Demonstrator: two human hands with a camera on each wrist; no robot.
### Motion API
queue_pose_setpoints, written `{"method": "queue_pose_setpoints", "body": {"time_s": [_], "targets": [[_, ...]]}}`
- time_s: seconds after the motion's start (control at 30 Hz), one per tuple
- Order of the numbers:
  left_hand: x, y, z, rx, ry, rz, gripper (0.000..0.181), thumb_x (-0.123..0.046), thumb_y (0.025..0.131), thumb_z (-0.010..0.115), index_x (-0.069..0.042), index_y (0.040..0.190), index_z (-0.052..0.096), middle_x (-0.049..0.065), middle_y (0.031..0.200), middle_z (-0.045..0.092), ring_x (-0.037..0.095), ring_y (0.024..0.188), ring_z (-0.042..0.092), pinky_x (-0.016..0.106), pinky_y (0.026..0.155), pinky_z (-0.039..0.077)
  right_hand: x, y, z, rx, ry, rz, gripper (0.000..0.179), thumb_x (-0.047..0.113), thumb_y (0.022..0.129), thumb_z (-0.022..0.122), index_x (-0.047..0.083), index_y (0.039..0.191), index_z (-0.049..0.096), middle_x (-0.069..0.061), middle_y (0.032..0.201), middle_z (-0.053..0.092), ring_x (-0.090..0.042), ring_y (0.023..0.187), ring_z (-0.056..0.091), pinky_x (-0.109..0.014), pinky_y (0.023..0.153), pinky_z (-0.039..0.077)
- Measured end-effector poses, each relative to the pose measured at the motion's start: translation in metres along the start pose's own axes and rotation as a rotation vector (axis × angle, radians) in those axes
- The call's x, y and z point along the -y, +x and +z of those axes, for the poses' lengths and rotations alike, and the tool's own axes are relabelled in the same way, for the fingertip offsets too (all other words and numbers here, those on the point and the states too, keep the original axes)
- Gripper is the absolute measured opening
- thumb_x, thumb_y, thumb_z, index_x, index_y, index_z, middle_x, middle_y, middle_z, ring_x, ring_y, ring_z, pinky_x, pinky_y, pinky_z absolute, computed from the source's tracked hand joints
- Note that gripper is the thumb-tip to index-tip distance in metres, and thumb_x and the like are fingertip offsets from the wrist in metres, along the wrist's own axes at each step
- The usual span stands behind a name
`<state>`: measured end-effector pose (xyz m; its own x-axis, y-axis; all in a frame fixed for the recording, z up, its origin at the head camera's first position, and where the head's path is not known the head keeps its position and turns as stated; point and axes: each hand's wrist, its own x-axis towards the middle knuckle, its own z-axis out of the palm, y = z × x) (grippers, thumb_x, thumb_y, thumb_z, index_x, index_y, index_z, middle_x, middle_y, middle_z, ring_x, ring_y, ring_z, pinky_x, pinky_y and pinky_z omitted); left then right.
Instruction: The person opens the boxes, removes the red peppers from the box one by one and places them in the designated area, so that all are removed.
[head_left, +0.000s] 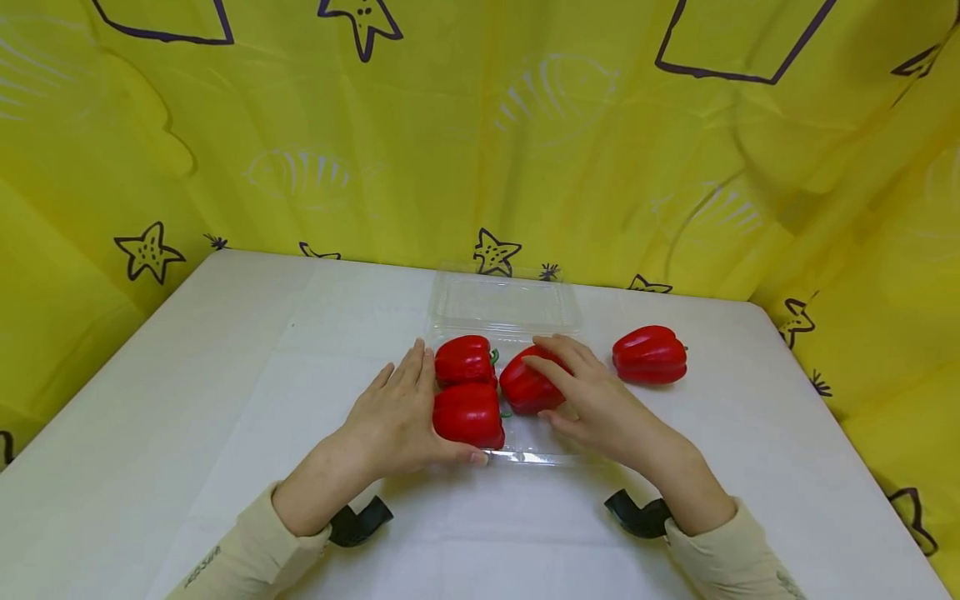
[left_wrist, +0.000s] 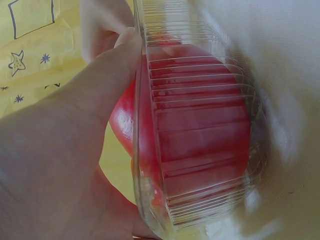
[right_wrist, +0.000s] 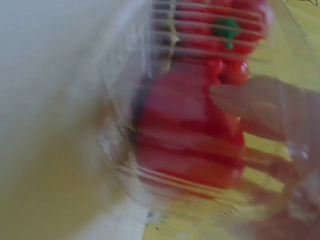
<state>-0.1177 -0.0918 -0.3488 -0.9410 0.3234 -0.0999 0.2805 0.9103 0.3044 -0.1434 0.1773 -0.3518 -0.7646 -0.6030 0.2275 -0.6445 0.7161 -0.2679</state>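
Three red bell peppers (head_left: 467,414) in the clear plastic clamshell container (head_left: 536,458), and the rightmost pepper (head_left: 521,387) sits right in the grip of the right hand (head_left: 592,400): fingers arched over it, thumb at its near side, clamped on. Left hand (head_left: 401,408) lies flat along the container's left wall, fingers straight, thumb stretched along the near rim, pinching nothing. All glossy, these; green stems poke rightward from the left pair. A fourth pepper (head_left: 649,355) lies outside on the table (head_left: 750,400), well right.
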Motion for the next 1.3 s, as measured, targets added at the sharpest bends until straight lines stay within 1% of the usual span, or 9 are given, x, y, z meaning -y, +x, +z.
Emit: {"method": "queue_pose_setpoints", "body": {"time_s": [0.2,0.33,0.53,0.7,1.03,1.3], "targets": [[-0.001,0.001,-0.001,-0.006,0.012,0.008,0.135,-0.080,0.065,0.070,0.007,0.155,0.018,0.024,0.163,0.018,0.039,0.151,0.023,0.056,0.121,0.026,-0.001,0.003,0.013,0.005,-0.047,-0.014,0.071,0.008,0.076,0.080,0.015,0.141,0.052,-0.012,0.155,0.039,-0.037,0.147,0.027,-0.053,0.101,0.052],[-0.001,0.001,-0.001,-0.003,0.014,0.007,0.135,-0.080,0.065,0.070,0.007,0.155,0.018,0.024,0.164,0.018,0.039,0.151,0.023,0.056,0.121,0.025,-0.002,0.005,0.018,-0.008,-0.057,-0.037,0.073,0.008,0.075,0.080,0.016,0.142,0.051,-0.012,0.155,0.039,-0.037,0.147,0.027,-0.053,0.102,0.051],[-0.001,0.001,-0.001,-0.001,0.013,0.006,0.135,-0.080,0.065,0.069,0.007,0.155,0.018,0.024,0.163,0.017,0.039,0.151,0.023,0.056,0.121,0.025,-0.002,0.006,0.021,-0.011,-0.025,-0.026,0.075,0.008,0.075,0.082,0.015,0.143,0.050,-0.013,0.154,0.040,-0.036,0.146,0.028,-0.051,0.098,0.054],[-0.001,0.001,-0.001,0.004,0.008,0.001,0.136,-0.081,0.065,0.070,0.007,0.155,0.017,0.024,0.164,0.017,0.039,0.151,0.022,0.056,0.121,0.025,-0.002,0.006,0.024,-0.029,-0.037,-0.013,0.078,0.010,0.073,0.085,0.015,0.143,0.051,-0.012,0.149,0.043,-0.033,0.143,0.031,-0.049,0.095,0.056],[-0.001,0.000,0.000,0.000,0.004,0.000,0.136,-0.080,0.065,0.070,0.007,0.155,0.017,0.024,0.164,0.016,0.039,0.151,0.022,0.055,0.122,0.024,-0.001,0.006,0.026,-0.055,-0.053,0.005,0.075,0.010,0.075,0.085,0.015,0.142,0.052,-0.013,0.144,0.045,-0.030,0.138,0.034,-0.046,0.094,0.057],[-0.001,0.000,0.000,-0.002,-0.001,-0.003,0.135,-0.079,0.065,0.071,0.006,0.155,0.018,0.023,0.164,0.017,0.039,0.151,0.022,0.055,0.122,0.024,0.000,0.004,0.025,-0.056,-0.035,0.019,0.072,0.012,0.076,0.085,0.014,0.141,0.052,-0.013,0.143,0.044,-0.031,0.137,0.035,-0.046,0.093,0.058]]}}
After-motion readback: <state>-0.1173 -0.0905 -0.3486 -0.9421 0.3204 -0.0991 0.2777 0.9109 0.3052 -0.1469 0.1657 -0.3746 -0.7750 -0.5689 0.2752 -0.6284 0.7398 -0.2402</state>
